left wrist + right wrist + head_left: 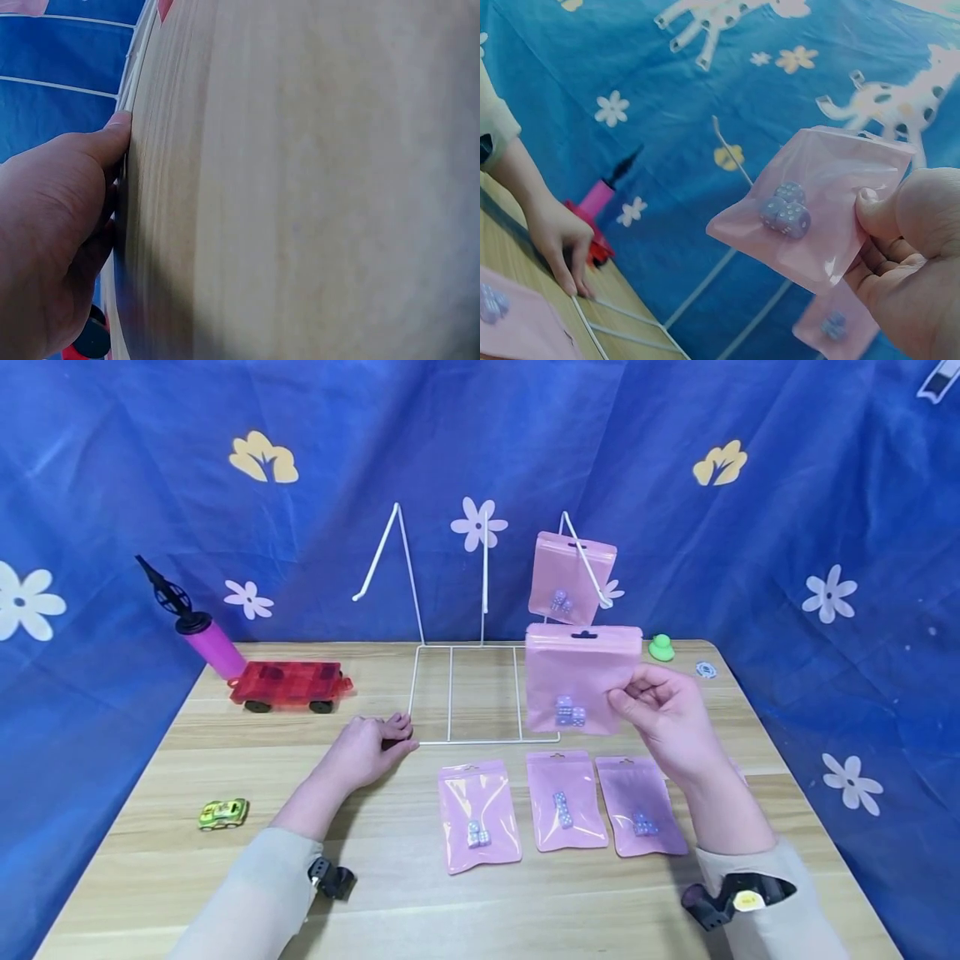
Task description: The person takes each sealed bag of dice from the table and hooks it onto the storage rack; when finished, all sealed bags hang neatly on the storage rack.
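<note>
My right hand pinches the right edge of a pink zip bag between thumb and fingers, raised above the table. Several dice show through its front. Behind it, a similar hanging bag is on the right prong of a white wire rack. My left hand grips the front left corner of the rack's base, thumb along the wire; some fingertips are hidden. On the table in front of the rack lie a left bag, a middle bag and a right bag, each with dice.
A red toy wagon and a purple hand pump stand at the back left. A green toy car is at the left. At the back right are a green rubber duck and a round chip. Blue cloth hangs behind.
</note>
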Demonstrator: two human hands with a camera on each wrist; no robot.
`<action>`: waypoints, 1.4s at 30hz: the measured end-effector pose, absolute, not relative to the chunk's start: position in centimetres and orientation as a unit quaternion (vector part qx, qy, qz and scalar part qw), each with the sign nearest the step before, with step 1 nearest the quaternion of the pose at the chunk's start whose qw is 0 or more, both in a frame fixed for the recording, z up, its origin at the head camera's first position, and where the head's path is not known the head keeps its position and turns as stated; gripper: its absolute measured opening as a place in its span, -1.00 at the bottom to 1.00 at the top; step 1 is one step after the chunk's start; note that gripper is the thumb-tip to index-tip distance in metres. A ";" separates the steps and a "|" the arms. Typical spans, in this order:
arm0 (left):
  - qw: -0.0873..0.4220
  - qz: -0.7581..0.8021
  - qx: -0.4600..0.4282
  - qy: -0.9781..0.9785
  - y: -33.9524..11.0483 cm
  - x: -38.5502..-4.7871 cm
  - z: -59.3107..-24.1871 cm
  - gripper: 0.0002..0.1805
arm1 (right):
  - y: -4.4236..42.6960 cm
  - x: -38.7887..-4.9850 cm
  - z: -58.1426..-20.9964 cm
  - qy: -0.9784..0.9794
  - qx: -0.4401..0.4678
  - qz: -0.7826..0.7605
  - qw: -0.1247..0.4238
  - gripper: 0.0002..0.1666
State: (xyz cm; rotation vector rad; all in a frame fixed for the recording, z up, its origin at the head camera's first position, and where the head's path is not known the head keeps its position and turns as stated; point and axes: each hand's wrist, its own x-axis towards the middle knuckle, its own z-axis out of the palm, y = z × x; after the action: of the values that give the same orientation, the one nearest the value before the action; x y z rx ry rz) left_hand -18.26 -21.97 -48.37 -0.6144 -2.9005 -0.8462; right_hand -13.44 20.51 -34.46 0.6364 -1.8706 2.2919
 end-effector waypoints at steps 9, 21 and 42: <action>0.030 -0.267 -0.196 -0.943 -22.2 -18.2 -48.6 -0.61 | 16.2 -14.0 -33.8 -0.628 0.214 0.747 0.041 -0.56; 0.036 -0.277 -0.201 -0.939 -22.0 -18.1 -48.5 -0.61 | 12.5 -15.5 -34.5 -0.612 0.209 0.763 0.006 -0.82; 0.034 -0.278 -0.193 -0.940 -22.0 -18.2 -48.5 -0.61 | 10.6 -19.0 -35.4 -0.622 0.154 0.768 0.007 -0.85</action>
State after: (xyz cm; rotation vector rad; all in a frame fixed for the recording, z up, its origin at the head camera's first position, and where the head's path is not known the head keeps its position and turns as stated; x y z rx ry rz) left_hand -18.18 -22.00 -48.50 -0.5933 -2.8920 -0.8559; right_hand -18.97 10.62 -35.38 0.4811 -1.9443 2.4012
